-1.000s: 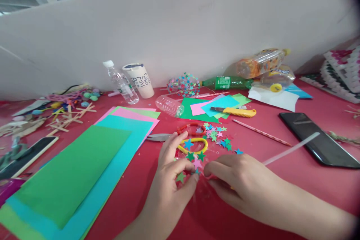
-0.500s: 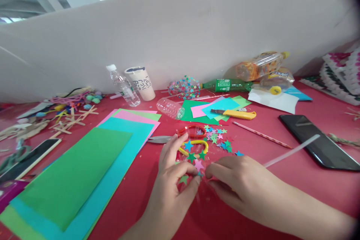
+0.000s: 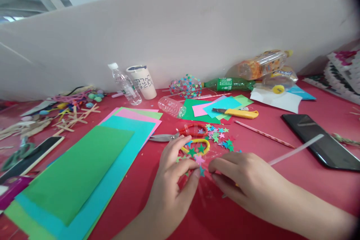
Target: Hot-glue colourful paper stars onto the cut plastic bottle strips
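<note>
A clear plastic piece (image 3: 204, 182) with thin see-through strips spreads out between my hands. Several paper stars lie on it, among them a pink star (image 3: 199, 159), a green star (image 3: 191, 152) and a blue star (image 3: 202, 171). The thumb and forefinger of my left hand (image 3: 176, 174) are closed at its near left edge, beside the blue star. Close on the right, my right hand (image 3: 242, 180) has its fingertips pinched together; what they hold is hidden. Scissors (image 3: 203, 146) with red and yellow handles lie behind and partly under the plastic.
Loose stars (image 3: 219, 134) are scattered behind my right hand. Coloured paper sheets (image 3: 81, 172) lie at left, a phone (image 3: 320, 140) at right. Behind are a yellow cutter (image 3: 242, 113), a cut bottle (image 3: 171, 107), a star-covered bottle (image 3: 187, 86) and a cup (image 3: 143, 82).
My right hand has shifted slightly right, away from the left fingertips. The blue star by my left thumb shows more fully. The whole view has moved slightly.
</note>
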Tool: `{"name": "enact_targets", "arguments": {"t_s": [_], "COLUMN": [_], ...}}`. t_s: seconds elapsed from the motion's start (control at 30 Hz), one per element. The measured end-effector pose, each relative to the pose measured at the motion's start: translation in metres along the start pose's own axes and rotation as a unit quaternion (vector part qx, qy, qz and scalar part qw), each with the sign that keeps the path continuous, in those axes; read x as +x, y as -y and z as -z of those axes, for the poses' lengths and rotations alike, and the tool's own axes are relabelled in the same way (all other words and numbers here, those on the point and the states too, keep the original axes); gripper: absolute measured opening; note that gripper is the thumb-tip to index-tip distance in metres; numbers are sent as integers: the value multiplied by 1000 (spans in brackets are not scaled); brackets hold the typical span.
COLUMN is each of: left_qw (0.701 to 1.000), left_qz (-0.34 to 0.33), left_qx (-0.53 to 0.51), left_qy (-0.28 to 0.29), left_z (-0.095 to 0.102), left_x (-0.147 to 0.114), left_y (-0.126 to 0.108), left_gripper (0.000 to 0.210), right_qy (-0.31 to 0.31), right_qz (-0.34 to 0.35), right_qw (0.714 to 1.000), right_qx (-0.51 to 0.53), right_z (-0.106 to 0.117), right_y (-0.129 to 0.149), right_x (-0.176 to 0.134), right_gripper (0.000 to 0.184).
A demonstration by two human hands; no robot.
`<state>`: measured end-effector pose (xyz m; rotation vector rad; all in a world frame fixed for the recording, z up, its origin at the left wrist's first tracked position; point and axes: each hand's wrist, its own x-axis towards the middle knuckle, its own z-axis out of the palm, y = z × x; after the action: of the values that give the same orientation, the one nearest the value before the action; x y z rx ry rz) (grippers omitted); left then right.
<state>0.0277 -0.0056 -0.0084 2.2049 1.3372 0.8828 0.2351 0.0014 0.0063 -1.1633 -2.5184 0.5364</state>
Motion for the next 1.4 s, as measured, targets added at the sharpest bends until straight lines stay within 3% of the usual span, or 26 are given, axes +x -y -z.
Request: {"name": "enact_targets", "arguments": {"t_s": [0.43, 0.83, 1.13, 1.23, 1.33, 1.4], "left_qw": [993, 975, 992, 994, 993, 993], "left_qz": [-104, -165, -114, -92, -95, -94], "left_qx": [52, 145, 47, 29, 31, 35], "left_qy": [6, -13, -39, -43, -59, -66], "left_z": [0, 0, 5, 5, 10, 15], "left_x": [1, 2, 0, -1, 1, 4], "left_y": [-5, -5, -5, -5, -4, -3], "left_gripper": [25, 29, 20, 24, 26, 25], "right_qy": [-37, -47, -52, -101, -164, -174], "right_qz": [-90, -110, -101, -56, 73, 138], "right_qw": [995, 993, 992, 992, 984, 974], "right_qx": [14, 24, 52, 55, 15, -36], "right_z": [-13, -15, -8, -7, -6, -6], "right_y": [1, 1, -2, -2, -1, 0], "right_x": [1, 3, 2, -1, -3, -2], "right_gripper": [10, 10, 13, 13, 17, 19]}}
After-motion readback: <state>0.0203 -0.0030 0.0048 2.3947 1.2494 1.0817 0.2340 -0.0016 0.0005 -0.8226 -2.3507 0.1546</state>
